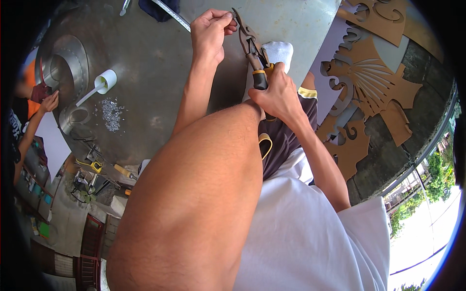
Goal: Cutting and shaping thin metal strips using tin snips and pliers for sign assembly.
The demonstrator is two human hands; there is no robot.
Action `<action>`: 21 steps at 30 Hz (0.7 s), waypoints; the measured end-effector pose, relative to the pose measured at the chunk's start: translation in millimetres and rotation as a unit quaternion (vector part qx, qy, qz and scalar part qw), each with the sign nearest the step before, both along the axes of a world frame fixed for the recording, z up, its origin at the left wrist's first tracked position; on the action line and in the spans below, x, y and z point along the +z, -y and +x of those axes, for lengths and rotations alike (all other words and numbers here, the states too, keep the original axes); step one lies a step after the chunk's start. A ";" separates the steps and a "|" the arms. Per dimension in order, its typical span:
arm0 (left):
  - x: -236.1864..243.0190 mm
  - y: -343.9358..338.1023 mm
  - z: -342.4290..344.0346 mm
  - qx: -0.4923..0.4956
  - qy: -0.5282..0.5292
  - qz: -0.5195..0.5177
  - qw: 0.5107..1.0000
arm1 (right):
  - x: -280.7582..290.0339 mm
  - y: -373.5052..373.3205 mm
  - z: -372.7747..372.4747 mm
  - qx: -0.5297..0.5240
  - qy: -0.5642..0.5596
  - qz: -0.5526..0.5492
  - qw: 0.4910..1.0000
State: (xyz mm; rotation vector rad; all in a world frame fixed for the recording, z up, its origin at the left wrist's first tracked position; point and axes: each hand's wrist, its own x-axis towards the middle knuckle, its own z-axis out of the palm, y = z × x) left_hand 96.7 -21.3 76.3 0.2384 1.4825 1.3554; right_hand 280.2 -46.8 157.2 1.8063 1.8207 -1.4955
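Note:
My right hand [279,92] is closed around the black-and-yellow handles of a pair of tin snips [250,46]. Their dark jaws point away from me, up toward the fingers of my left hand [208,31]. That hand is closed in a pinch right beside the jaw tips. Whatever lies between its fingers is too small to make out. Behind the snips is my foot in a white sock [279,52], resting on the grey metal sheet [150,53]. My bare bent leg [194,194] fills the middle, below both wrists.
On the left, a white cup [106,81] lies by a pile of small metal bits [112,115]. Beyond are curled metal strips [73,63] and another person's hand [50,101]. A tape measure [96,166] sits among tools. Brown scrollwork cut-outs [374,72] lie at right.

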 end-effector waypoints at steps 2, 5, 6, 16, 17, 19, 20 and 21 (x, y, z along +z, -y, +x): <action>-0.3 0.6 -1.5 0.002 -0.004 -0.005 1.000 | 0.2 -2.7 -0.9 0.016 0.000 -0.008 1.000; -3.5 1.5 -4.6 0.000 0.002 -0.010 1.000 | -2.0 -2.7 0.1 0.021 -0.006 0.003 1.000; -4.0 1.0 -4.6 0.001 0.000 -0.011 1.000 | -2.7 -3.0 0.4 0.021 -0.005 0.004 1.000; -9.6 0.0 -5.2 0.006 0.006 -0.022 1.000 | -5.6 -1.8 -2.2 0.025 0.006 0.028 0.999; -10.3 0.0 -5.0 0.005 0.006 -0.021 1.000 | -6.2 -1.5 -2.1 0.026 0.009 0.032 0.999; -11.4 0.5 -4.4 0.004 0.004 -0.031 0.999 | -8.0 -0.5 -1.5 0.028 0.010 0.034 0.999; -12.0 0.4 -4.3 0.002 0.004 -0.030 1.000 | -9.2 0.0 -1.0 0.031 0.011 0.036 0.999; -12.6 0.5 -3.8 0.003 0.006 -0.035 0.999 | -10.0 0.8 -0.1 0.029 0.012 0.037 0.999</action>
